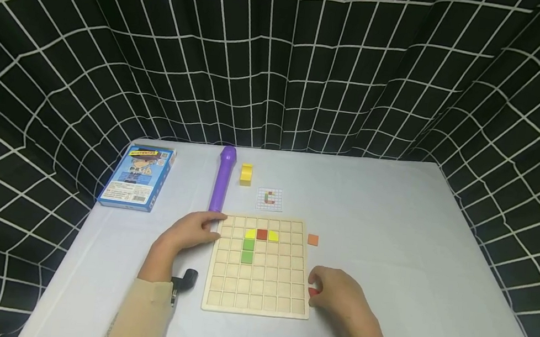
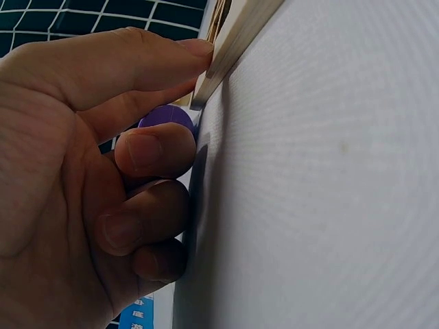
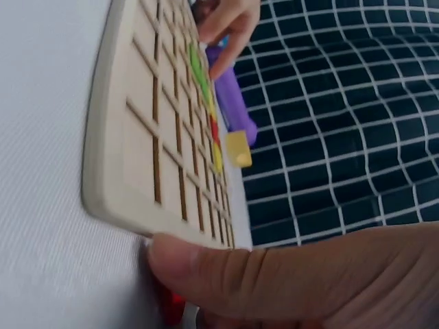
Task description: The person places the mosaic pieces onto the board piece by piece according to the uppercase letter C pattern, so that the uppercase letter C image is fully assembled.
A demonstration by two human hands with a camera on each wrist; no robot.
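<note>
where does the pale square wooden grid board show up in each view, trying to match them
Head: the pale square wooden grid board lies at lower centre.
Left wrist: only its edge shows, at the top near centre.
Right wrist: it fills the upper part left of centre, slanting.
Shared landmark: the purple cylindrical tube, partly hidden in left wrist.

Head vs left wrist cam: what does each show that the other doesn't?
Head only: the right hand holding a red tile, five coloured tiles set in the board, a loose orange tile and the small pattern card.

Left wrist only: the palm side of the left hand, with the fingertips of three curled fingers.

Both: the left hand at the board's edge, the purple tube, the blue box (just a sliver in left wrist), the white tabletop and the black gridded curtain.
</note>
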